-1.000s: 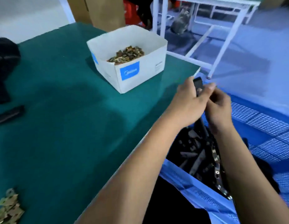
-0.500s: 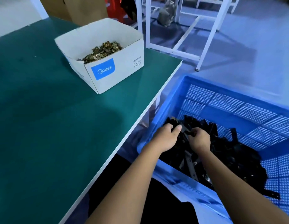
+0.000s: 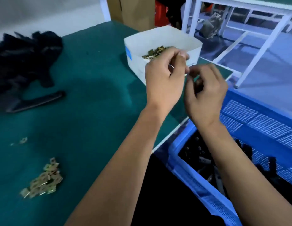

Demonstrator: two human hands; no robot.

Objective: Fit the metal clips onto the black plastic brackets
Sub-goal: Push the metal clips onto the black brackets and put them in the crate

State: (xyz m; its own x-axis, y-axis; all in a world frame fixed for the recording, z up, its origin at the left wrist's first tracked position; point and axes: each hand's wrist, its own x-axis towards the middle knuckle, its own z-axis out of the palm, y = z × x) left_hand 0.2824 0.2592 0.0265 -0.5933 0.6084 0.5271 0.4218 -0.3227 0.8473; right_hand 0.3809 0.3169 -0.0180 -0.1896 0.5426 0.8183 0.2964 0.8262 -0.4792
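1. Clips, small brass-coloured metal ones, lie in a loose heap (image 3: 42,181) on the green table mat (image 3: 86,121) at the near left, probably tipped out there to be within easy reach; a dark flat bar (image 3: 39,101) and a black bundle (image 3: 24,54) sit farther back
2. More of the same clips fill the white cardboard box (image 3: 160,39) at the table's far edge, a bulk supply by the look of it
3. Left hand (image 3: 165,82) is raised in front of that box, fingers curled with thumb against fingertips as if pinching a clip, though blur hides what it holds
4. Right hand (image 3: 205,93) faces it, fingers curled around something dark, likely a bracket, too blurred to be sure
5. Black plastic brackets (image 3: 205,162) are piled in the blue perforated plastic crate (image 3: 256,111) just beside the table, low at the right
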